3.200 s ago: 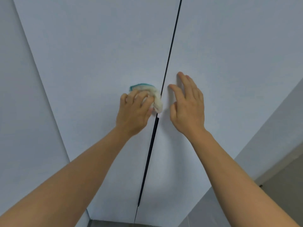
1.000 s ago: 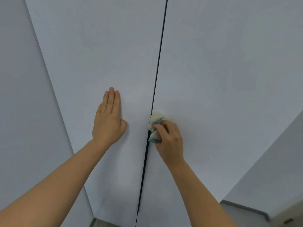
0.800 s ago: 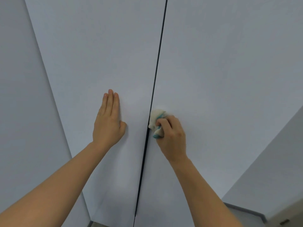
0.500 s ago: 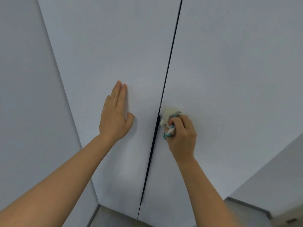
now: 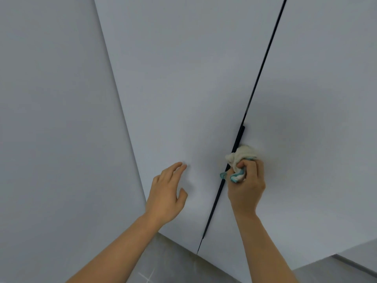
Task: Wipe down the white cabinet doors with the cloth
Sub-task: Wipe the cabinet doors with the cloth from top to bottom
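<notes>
Two tall white cabinet doors fill the head view, the left door (image 5: 179, 82) and the right door (image 5: 318, 103), split by a thin dark gap (image 5: 253, 94). My right hand (image 5: 247, 185) grips a bunched cream cloth with teal edging (image 5: 240, 159) and presses it on the right door's inner edge, just below the top of a black edge handle (image 5: 238, 137). My left hand (image 5: 167, 193) is beside the left door with fingers straight and slightly spread; whether the fingertips touch the panel I cannot tell.
A plain white side panel (image 5: 57, 123) runs along the left. Grey tiled floor (image 5: 163, 260) shows under the doors' bottom edge. A pale wall or panel (image 5: 359, 250) and a dark skirting strip lie at the bottom right.
The view has swung left and down, showing the floor. My left hand has come off its flat press on the left door. The cloth stays by the gap in my right hand.
</notes>
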The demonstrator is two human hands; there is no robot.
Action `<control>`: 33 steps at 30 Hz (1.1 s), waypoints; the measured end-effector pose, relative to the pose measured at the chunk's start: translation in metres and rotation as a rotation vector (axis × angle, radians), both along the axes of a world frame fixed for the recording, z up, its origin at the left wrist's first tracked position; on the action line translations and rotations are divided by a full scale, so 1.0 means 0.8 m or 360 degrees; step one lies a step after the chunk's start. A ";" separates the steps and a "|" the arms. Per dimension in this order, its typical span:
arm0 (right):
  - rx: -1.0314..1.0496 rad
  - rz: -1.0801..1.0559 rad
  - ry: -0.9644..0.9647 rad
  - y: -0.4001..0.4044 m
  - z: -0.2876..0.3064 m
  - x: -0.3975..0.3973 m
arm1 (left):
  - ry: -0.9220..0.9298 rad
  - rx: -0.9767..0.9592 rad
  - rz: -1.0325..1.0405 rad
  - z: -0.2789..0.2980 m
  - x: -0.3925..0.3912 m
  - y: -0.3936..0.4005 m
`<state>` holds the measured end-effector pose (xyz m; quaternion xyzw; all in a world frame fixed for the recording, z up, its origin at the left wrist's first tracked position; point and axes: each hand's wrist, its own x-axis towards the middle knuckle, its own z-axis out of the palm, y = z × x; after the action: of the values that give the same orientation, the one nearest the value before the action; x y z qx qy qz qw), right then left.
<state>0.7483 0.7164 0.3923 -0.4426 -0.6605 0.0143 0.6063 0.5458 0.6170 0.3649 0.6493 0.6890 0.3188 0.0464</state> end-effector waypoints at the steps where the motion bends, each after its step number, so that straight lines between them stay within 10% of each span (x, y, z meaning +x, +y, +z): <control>1: -0.0032 -0.0012 -0.0023 -0.003 -0.007 0.000 | -0.0014 -0.0017 0.0000 0.001 -0.001 -0.003; 10: -0.1163 -0.0006 -0.0109 -0.067 -0.094 0.004 | -0.0118 -0.0016 -0.0077 0.022 -0.025 -0.017; 19: -0.0091 -0.0001 -0.0073 -0.045 0.074 -0.052 | -0.0300 -0.0054 -0.0122 0.014 -0.030 -0.024; 26: -0.0526 -0.0103 -0.0561 -0.019 -0.017 -0.058 | -0.0465 -0.0214 0.0036 -0.020 -0.081 -0.072; 33: -0.1303 0.0037 -0.0258 -0.112 -0.152 -0.081 | -0.0927 -0.0456 0.0116 -0.078 -0.113 -0.106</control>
<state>0.6835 0.6265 0.2709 -0.6393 -0.6509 0.2476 0.3261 0.4556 0.5322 0.3024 0.4926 0.7074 0.3924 0.3209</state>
